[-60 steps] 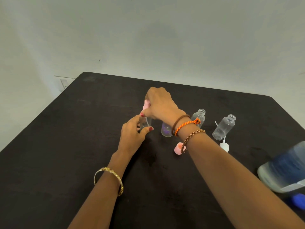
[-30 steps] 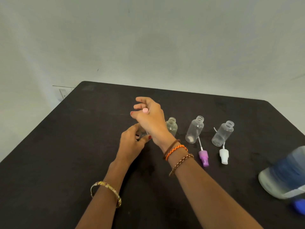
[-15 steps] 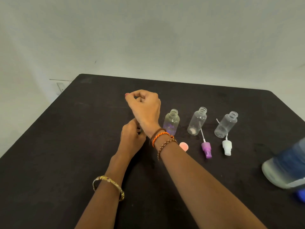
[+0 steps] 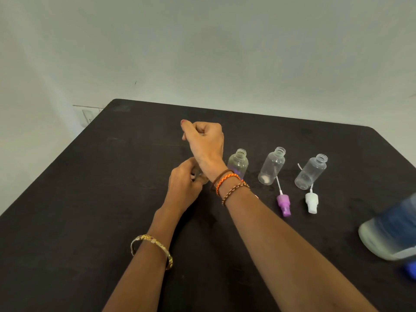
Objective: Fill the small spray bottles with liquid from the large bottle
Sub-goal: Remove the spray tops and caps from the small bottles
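Observation:
My left hand (image 4: 184, 184) grips a small clear bottle (image 4: 198, 171), mostly hidden behind my right wrist. My right hand (image 4: 206, 140) is raised just above it, fingers curled tight; the pink spray head it pinched earlier is hidden inside them. Three small clear bottles stand uncapped in a row to the right: the nearest (image 4: 238, 164), the middle one (image 4: 271, 166) and the far right one (image 4: 310, 172). A purple spray head (image 4: 284, 204) and a white spray head (image 4: 311, 202) lie in front of them. The large bottle (image 4: 391, 230), blurred, lies at the right edge.
Everything sits on a black table (image 4: 90, 199) against a pale wall. A blue cap (image 4: 410, 270) shows at the right edge below the large bottle. A sliver of a pink piece (image 4: 256, 196) peeks out behind my right forearm.
My right hand has risen off the bottle in my left hand and curled into a fist around the pink spray head. The left hand has stayed put.

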